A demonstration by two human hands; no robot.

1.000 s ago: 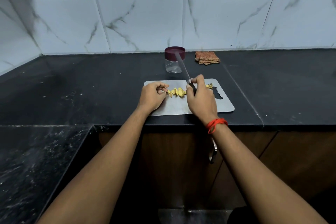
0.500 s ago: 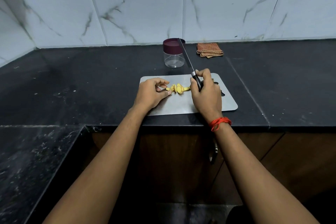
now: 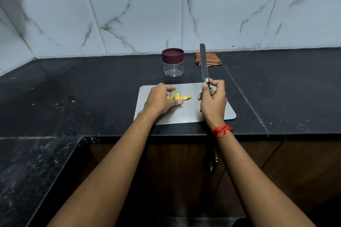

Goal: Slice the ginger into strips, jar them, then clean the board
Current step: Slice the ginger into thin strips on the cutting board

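On black counter, at board centre, bunch ginger slices under curled left hand, then lower raised knife, gripped by handle in right hand, for thin strips clear of that hand.

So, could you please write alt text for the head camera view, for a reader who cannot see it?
A person's left hand holds sliced ginger on a metal board on a black counter, while the right hand grips a knife beside it, blade pointing toward the wall, clear of the ginger. Behind stand a lidded, empty-looking jar and a folded cloth.
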